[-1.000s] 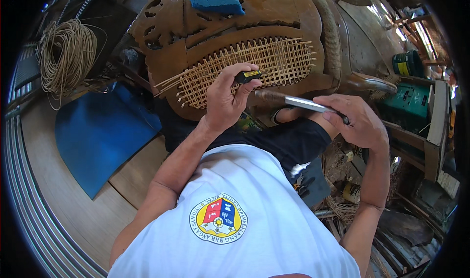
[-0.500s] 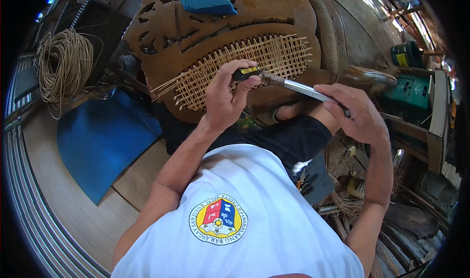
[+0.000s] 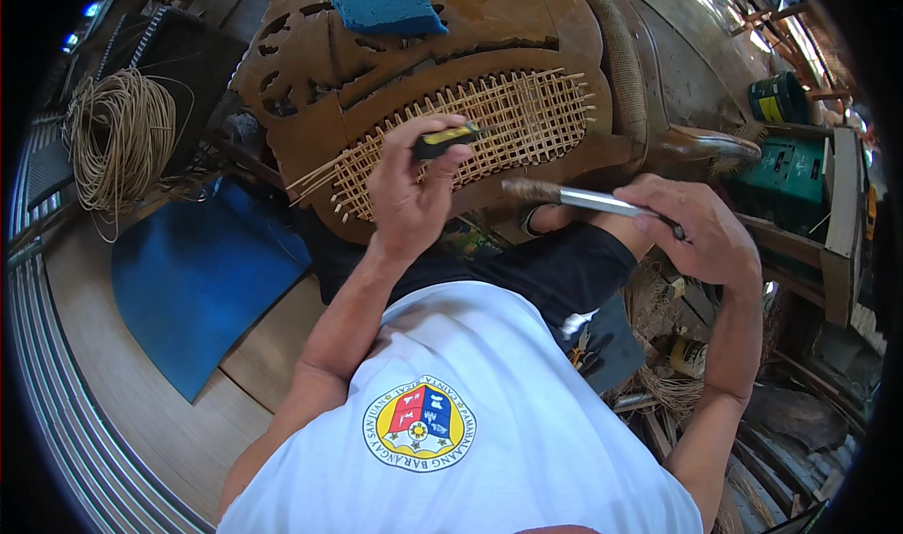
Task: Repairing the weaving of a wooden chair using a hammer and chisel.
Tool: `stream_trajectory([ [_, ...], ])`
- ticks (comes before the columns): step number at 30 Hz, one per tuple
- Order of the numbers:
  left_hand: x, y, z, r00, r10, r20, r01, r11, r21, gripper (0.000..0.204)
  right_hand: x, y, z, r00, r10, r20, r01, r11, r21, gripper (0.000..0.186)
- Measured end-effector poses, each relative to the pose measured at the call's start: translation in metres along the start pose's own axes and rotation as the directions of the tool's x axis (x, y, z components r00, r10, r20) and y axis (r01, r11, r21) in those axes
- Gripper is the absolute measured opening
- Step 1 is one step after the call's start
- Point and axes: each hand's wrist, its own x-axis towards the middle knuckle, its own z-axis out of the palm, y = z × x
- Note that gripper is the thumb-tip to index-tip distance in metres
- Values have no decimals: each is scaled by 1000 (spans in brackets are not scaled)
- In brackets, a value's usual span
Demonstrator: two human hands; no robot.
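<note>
My left hand (image 3: pixel 406 191) grips a small black and yellow handle-like piece (image 3: pixel 444 142) between thumb and fingers, above the woven cane panel (image 3: pixel 531 115). Its far end is blurred, so I cannot tell its exact kind. In my right hand (image 3: pixel 701 228) is a slim silver shaft with a brown, bristly end and a dark butt, like a brush (image 3: pixel 593 201). The bristly end points left, apart from the black and yellow piece. Under both hands lies a carved brown wooden chair part (image 3: pixel 414 68), its opening filled with cane strips whose loose ends stick out.
A blue foam piece (image 3: pixel 388 7) rests on the chair part. Coiled cane (image 3: pixel 122 139) hangs at the left above a blue sheet (image 3: pixel 202 285). On the right are a green crate (image 3: pixel 785 181), a dark green can (image 3: pixel 779 99) and cane scraps (image 3: pixel 673 391).
My hands have drawn apart: the left moved left with the black and yellow piece, and the right moved slightly right and down. The brush's bristly end no longer meets that piece.
</note>
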Motion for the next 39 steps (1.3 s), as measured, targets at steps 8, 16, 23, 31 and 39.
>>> stream_trajectory([
  [8, 14, 7, -38, 985, -56, -163, 55, 998, -14, 32, -12, 4, -16, 987, 95, -131, -102, 994, -47, 29],
  [16, 4, -13, 13, 999, 0, 48, -3, 998, 59, 28, -4, -3, -16, 995, 74, -68, -81, 991, -110, 32],
  [23, 6, -17, 14, 984, 28, 179, -69, 970, 231, 30, 15, -1, -5, 995, 7, -102, -15, 996, -87, 29],
  [31, 6, 6, -21, 999, -14, -42, 15, 1000, 26, 32, 4, 0, -13, 1000, 5, -10, -5, 1000, 19, 33],
  [39, 1, 2, -17, 999, -19, -26, 19, 1000, 19, 31, -2, 9, -27, 990, 30, -136, -53, 984, -168, 34],
])
